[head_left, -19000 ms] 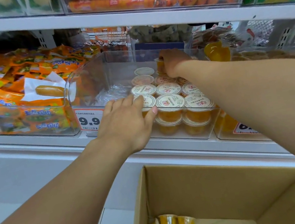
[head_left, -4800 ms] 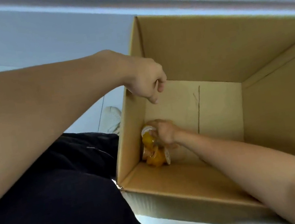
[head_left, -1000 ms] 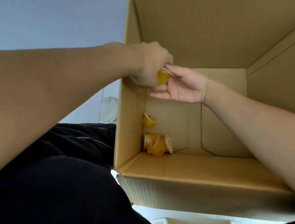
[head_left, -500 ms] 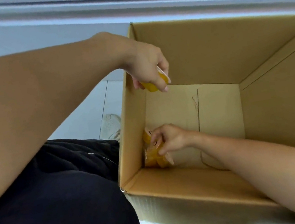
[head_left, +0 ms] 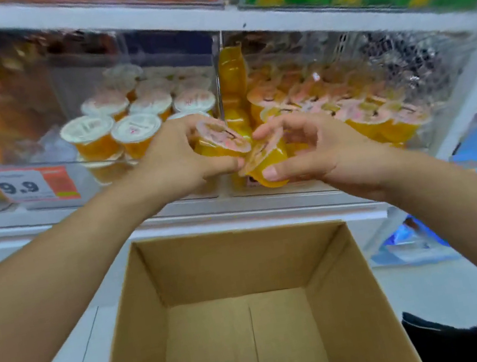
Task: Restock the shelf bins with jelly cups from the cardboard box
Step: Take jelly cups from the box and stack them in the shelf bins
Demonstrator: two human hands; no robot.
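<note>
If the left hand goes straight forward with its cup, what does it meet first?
Probably the clear divider between the two bins, or the front wall below it. The left hand holds its jelly cup just before them; depth is unclear.

Two hands, two held jelly cups, one cardboard box, two clear bins.

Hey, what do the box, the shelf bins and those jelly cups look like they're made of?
Box: matte brown corrugated cardboard, with a fold seam in the floor.
Bins: clear glossy plastic, probably acrylic; goods show through.
Jelly cups: see-through plastic showing orange jelly, with white printed film lids.
</note>
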